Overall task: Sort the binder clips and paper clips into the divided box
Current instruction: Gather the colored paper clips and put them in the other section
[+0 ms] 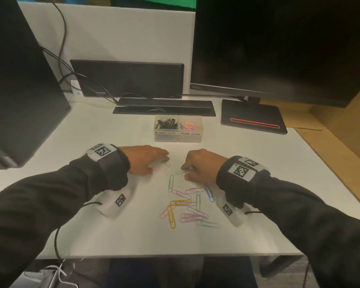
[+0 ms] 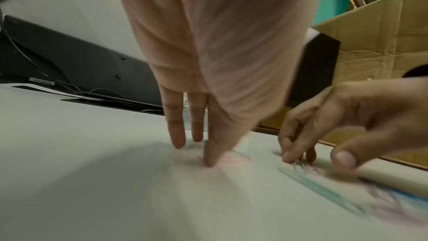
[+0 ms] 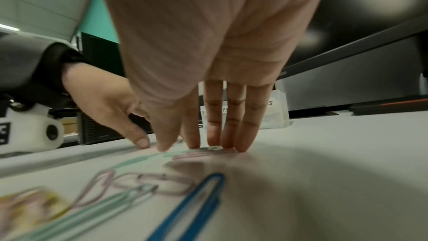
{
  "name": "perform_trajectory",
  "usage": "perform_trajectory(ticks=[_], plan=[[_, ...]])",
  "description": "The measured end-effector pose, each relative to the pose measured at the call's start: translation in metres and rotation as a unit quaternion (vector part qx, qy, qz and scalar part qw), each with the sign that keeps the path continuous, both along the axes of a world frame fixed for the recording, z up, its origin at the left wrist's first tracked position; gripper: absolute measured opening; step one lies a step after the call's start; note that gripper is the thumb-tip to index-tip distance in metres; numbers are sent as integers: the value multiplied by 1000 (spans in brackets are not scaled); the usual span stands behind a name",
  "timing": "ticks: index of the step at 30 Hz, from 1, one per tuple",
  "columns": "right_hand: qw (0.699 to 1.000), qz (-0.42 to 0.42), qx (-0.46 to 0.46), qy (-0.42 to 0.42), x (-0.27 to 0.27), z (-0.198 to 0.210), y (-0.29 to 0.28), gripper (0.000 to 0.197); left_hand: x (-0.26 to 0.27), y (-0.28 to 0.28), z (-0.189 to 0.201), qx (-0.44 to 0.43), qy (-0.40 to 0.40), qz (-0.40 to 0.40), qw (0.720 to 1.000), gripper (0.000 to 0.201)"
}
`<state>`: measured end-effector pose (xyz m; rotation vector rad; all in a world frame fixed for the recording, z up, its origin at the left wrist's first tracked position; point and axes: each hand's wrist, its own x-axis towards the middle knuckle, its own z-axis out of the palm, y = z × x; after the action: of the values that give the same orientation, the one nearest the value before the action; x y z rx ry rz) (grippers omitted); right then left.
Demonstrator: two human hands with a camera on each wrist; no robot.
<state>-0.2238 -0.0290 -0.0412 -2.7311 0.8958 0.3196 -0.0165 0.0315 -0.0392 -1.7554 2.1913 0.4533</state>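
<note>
From the head view both hands work the white counter (image 1: 258, 163): the left hand (image 1: 148, 159) presses spread fingers on a pink paper clip (image 1: 159, 169), the right hand (image 1: 200, 163) on a green paper clip (image 1: 182, 172), near the divided box (image 1: 178, 137). The left wrist view is blurred, its fingertips (image 2: 209, 160) flat on pink. In the right wrist view the fingertips (image 3: 242, 147) touch clips without pinching; I'd slide one clear, then pinch it.

Our right hand (image 3: 208, 61) sets straight fingertips (image 3: 242, 146) on the worktop (image 3: 336, 153), touching a green paper clip (image 3: 185, 151) and a pink one (image 3: 199, 154). Nearer than these lies a blue paper clip (image 3: 197, 195); our left hand (image 3: 109, 102) rests left of them.
</note>
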Motion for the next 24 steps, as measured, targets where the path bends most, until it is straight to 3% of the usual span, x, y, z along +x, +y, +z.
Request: perform_trajectory(ticks=[5, 10, 12, 14, 17, 20, 24], plan=[[997, 51, 12, 54, -29, 5, 18, 57, -11, 21, -18, -120, -27, 19, 992, 28], [993, 75, 9, 91, -47, 5, 30, 83, -41, 55, -8, -90, -25, 48, 994, 33], [994, 70, 6, 83, -45, 3, 33, 76, -52, 67, -3, -44, 0, 69, 997, 62], [996, 58, 0, 62, -38, 1, 36, 59, -63, 73, -1, -25, -14, 73, 997, 72], [999, 43, -9, 22, -24, -1, 37, 31, -73, 68, -5, -48, -5, 75, 996, 51], [1000, 24, -20, -5, -11, -2, 38, 28, -70, 55, -8, -92, 23, 89, 991, 35], [1000, -10, -21, -17, -7, 1, 36, 24, -63, 47, -7, -130, 51, 93, 986, 27]])
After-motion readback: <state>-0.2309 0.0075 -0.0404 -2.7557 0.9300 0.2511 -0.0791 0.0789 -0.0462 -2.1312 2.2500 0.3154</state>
